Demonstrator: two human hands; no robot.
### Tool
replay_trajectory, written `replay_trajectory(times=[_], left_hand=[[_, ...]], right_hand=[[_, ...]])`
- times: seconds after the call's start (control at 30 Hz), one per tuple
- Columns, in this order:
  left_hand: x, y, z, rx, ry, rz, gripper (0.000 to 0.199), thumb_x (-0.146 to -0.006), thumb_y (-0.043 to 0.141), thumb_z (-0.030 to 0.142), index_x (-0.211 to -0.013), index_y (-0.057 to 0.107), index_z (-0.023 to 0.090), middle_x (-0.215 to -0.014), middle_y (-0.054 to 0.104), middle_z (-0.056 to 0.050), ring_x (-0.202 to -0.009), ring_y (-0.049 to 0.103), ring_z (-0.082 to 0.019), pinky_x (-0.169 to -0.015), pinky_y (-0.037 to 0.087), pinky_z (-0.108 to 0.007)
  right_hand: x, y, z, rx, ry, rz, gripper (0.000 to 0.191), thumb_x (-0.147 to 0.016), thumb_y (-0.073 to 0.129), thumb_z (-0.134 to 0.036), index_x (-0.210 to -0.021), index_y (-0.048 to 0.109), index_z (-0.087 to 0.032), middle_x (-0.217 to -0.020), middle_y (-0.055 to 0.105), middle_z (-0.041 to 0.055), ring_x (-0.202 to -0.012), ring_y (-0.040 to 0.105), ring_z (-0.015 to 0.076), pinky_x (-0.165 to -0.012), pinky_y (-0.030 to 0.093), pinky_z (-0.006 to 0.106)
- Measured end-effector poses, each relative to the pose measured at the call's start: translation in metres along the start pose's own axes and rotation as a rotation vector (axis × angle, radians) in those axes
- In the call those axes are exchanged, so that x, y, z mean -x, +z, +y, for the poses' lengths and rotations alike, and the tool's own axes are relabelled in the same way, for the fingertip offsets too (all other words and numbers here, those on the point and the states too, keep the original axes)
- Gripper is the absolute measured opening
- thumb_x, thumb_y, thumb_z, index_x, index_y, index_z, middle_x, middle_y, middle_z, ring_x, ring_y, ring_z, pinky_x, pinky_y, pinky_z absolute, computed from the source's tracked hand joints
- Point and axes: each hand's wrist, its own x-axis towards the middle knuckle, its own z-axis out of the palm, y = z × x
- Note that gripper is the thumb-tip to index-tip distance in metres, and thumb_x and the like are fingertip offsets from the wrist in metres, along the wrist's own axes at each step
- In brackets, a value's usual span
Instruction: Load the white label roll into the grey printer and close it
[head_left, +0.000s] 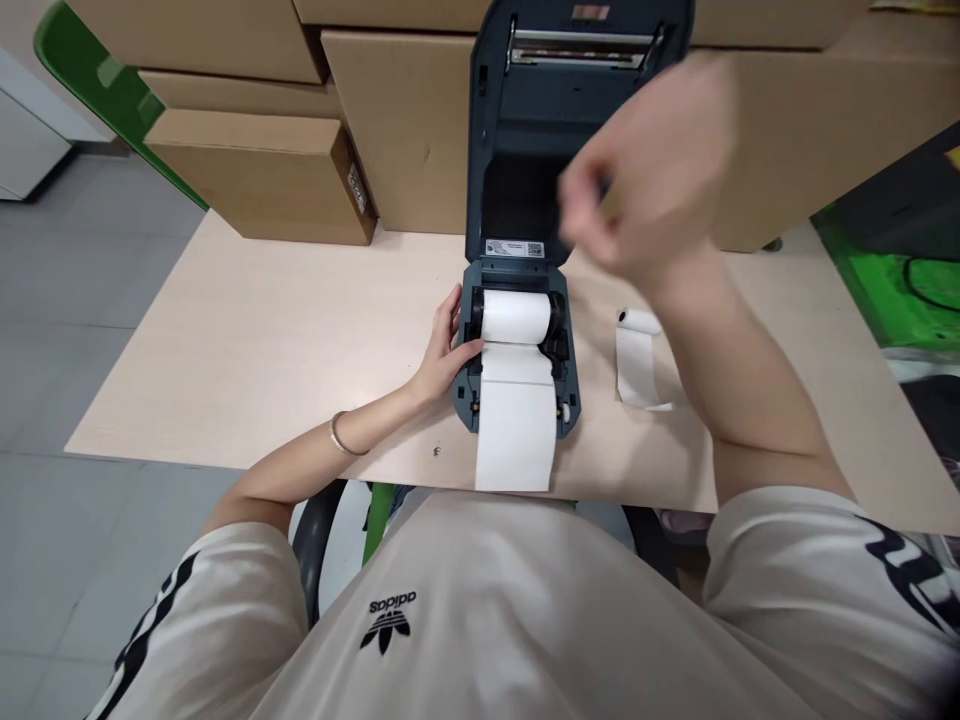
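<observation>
A dark grey label printer [572, 385] lies with its lid [487, 130] raised and tilted back. Inside sits a white paper roll [515, 316], and its strip [516, 435] runs out over the front, reaching the table's edge. My left hand [444, 362] grips the printer's left side, thumb on top beside the roll and fingers round the outer edge. Raised in front of the lid's right side, my right hand [649, 170] is blurred by motion; its fingers look curled, and whether it touches the lid or holds anything cannot be made out.
A small paper roll with a loose strip [636, 365] lies right of the printer on the wooden table [247, 340]. Cardboard boxes [409, 130] stand behind the printer, with a smaller box [255, 185] at the back left. Green material [870, 300] shows at the right.
</observation>
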Motion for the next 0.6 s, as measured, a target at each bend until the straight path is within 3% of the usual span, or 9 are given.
replay_trajectory(times=[0.1, 0.17, 0.23, 0.43, 0.6], left_hand=[[-0.001, 0.004, 0.005, 0.078, -0.163, 0.008, 0.097, -0.097, 0.072, 0.058, -0.176, 0.02, 0.039, -0.192, 0.019, -0.004, -0.179, 0.018, -0.037, -0.146, 0.021, -0.058], [-0.003, 0.005, 0.01, 0.114, -0.228, 0.02, 0.096, -0.096, 0.071, 0.057, -0.176, 0.021, 0.038, -0.191, 0.021, -0.005, -0.179, 0.019, -0.036, -0.146, 0.022, -0.058], [-0.005, 0.005, 0.015, 0.121, -0.237, 0.031, 0.097, -0.093, 0.073, 0.054, -0.174, 0.024, 0.035, -0.19, 0.024, -0.007, -0.178, 0.022, -0.037, -0.145, 0.024, -0.059], [-0.01, 0.003, 0.026, 0.074, -0.197, 0.038, 0.088, -0.083, 0.069, 0.038, -0.166, 0.044, 0.023, -0.173, 0.054, -0.013, -0.163, 0.047, -0.04, -0.138, 0.036, -0.059], [-0.012, 0.004, 0.035, -0.005, -0.188, 0.076, 0.087, -0.077, 0.064, 0.03, -0.162, 0.053, 0.018, -0.154, 0.071, -0.011, -0.151, 0.057, -0.04, -0.128, 0.047, -0.055]], right_hand=[[0.023, 0.033, -0.002, 0.354, -0.079, -0.323, 0.06, -0.095, 0.068, -0.063, -0.14, 0.067, -0.024, -0.141, 0.072, 0.0153, -0.137, 0.064, 0.0475, -0.119, 0.05, 0.064], [0.028, 0.049, 0.003, 0.56, -0.084, -0.537, 0.063, -0.092, 0.071, -0.058, -0.142, 0.064, -0.02, -0.143, 0.07, 0.0193, -0.129, 0.068, 0.0454, -0.106, 0.056, 0.057], [0.026, 0.06, 0.011, 0.631, -0.073, -0.649, 0.066, -0.09, 0.074, -0.052, -0.142, 0.062, -0.015, -0.145, 0.068, 0.0233, -0.129, 0.068, 0.0449, -0.099, 0.056, 0.052], [0.012, 0.077, 0.022, 0.578, 0.026, -0.74, 0.071, -0.078, 0.085, -0.046, -0.137, 0.059, -0.015, -0.124, 0.078, 0.0191, -0.1, 0.075, 0.0366, -0.073, 0.05, 0.04], [0.013, 0.08, 0.019, 0.603, 0.001, -0.701, 0.068, -0.075, 0.086, -0.043, -0.132, 0.061, -0.016, -0.12, 0.08, 0.0189, -0.098, 0.075, 0.0364, -0.071, 0.047, 0.038]])
